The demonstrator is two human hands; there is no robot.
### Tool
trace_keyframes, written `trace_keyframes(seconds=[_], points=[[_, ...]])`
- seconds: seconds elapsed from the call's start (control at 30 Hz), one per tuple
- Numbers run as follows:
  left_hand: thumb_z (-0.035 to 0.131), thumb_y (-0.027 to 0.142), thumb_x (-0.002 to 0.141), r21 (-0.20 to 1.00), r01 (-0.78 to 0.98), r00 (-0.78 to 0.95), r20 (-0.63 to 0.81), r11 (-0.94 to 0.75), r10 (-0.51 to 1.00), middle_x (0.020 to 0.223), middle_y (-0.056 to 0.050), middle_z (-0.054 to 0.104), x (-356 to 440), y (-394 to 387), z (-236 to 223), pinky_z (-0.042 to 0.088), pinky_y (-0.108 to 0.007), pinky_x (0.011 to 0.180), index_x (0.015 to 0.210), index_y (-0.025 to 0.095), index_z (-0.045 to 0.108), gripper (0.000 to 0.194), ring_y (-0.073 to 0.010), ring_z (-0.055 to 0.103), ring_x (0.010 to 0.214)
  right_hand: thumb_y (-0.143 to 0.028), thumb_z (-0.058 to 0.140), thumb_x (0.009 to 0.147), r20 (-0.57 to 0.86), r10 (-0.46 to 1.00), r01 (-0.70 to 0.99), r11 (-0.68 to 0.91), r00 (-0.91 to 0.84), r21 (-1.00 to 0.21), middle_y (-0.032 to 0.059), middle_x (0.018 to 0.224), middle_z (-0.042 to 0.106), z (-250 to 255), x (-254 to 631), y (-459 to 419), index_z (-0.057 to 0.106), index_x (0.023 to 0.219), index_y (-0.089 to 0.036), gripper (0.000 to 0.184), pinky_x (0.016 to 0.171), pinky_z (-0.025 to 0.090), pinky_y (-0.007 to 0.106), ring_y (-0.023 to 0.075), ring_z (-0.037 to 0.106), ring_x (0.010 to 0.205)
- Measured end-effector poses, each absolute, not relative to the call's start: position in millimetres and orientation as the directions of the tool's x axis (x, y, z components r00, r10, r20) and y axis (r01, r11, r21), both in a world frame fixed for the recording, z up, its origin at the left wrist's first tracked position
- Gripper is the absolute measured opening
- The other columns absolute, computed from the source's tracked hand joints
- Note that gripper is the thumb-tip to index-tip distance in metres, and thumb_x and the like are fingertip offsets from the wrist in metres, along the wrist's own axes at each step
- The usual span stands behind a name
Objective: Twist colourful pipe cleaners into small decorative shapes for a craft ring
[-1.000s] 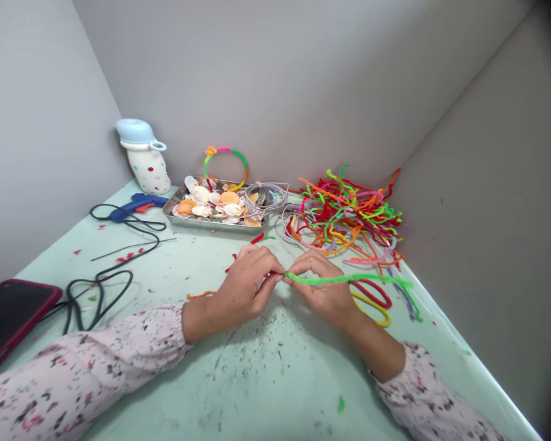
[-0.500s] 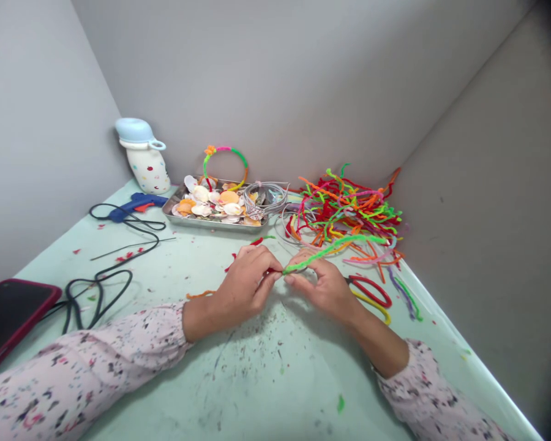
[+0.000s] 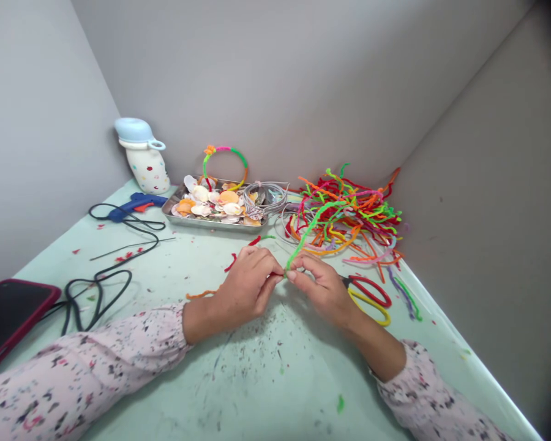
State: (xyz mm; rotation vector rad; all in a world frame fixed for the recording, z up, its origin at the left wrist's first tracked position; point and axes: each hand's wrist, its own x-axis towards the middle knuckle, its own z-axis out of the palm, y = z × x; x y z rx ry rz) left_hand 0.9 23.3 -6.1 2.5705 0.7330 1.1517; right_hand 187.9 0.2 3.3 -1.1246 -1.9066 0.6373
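Note:
My left hand (image 3: 248, 282) and my right hand (image 3: 324, 288) meet over the middle of the table, fingertips pinched close together. Between the right thumb and fingers is the lower end of a bright green pipe cleaner (image 3: 308, 233), whose free length curves up and away to the right. The left fingertips pinch a thin red pipe cleaner (image 3: 276, 274), mostly covered by the fingers, right where the green end meets it. Scissors with red and yellow handles (image 3: 371, 293) lie beside my right hand, their blades hidden. Red pipe cleaner pieces (image 3: 230, 263) show behind my left hand.
Behind are a metal tray (image 3: 211, 225) of shells, a colourful pipe-cleaner hoop (image 3: 232, 149), coiled grey wire (image 3: 275, 199) and a pipe cleaner heap (image 3: 349, 202). Leftward are a bottle (image 3: 142, 156), blue glue gun (image 3: 135, 205), black cord (image 3: 98, 278) and phone (image 3: 13, 312).
The green pipe cleaner's free end has swung from pointing right to standing more upright and away. My right fingers have shifted slightly around its lower end; the left hand has barely moved.

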Motion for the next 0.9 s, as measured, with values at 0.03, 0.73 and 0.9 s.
trace_keyframes(seconds=[0.03,0.73,0.9], points=[[0.045,0.014,0.09,0.395,0.348,0.568,0.633,-0.85,0.527,0.081,-0.004,0.057,0.8,23.3,-6.2,0.038,-0.037,0.081,0.088,0.017,0.051,0.007,-0.0178,0.05,0.079,-0.027,0.052,0.087,0.386,0.881,0.464,0.473,-0.273,-0.749,0.0004,0.079,0.056,3.4,187.6,0.3,0.057,0.078,-0.02,0.012,0.075,0.041,0.031,0.017,0.054,0.08],[0.043,0.015,0.09,0.386,0.368,0.567,0.628,-0.846,0.533,0.08,-0.004,0.056,1.0,22.9,-6.7,0.039,-0.037,0.08,0.089,0.018,0.05,0.008,-0.0186,0.05,0.079,-0.022,0.049,0.09,0.383,0.886,0.458,0.464,-0.263,-0.759,-0.0004,0.079,0.053,-1.0,183.4,-0.8,0.054,0.078,-0.021,0.013,0.08,0.039,0.031,0.0159,0.051,0.08],[0.044,0.016,0.09,0.437,0.364,0.531,0.628,-0.822,0.569,0.08,-0.004,0.057,0.7,22.5,-5.9,0.038,-0.036,0.079,0.087,0.019,0.05,0.007,-0.0183,0.05,0.079,-0.026,0.051,0.089,0.452,0.864,0.486,0.5,-0.223,-0.716,0.0015,0.084,0.058,-2.8,184.2,0.0,0.056,0.083,-0.021,0.009,0.083,0.041,0.034,0.0175,0.054,0.084]])
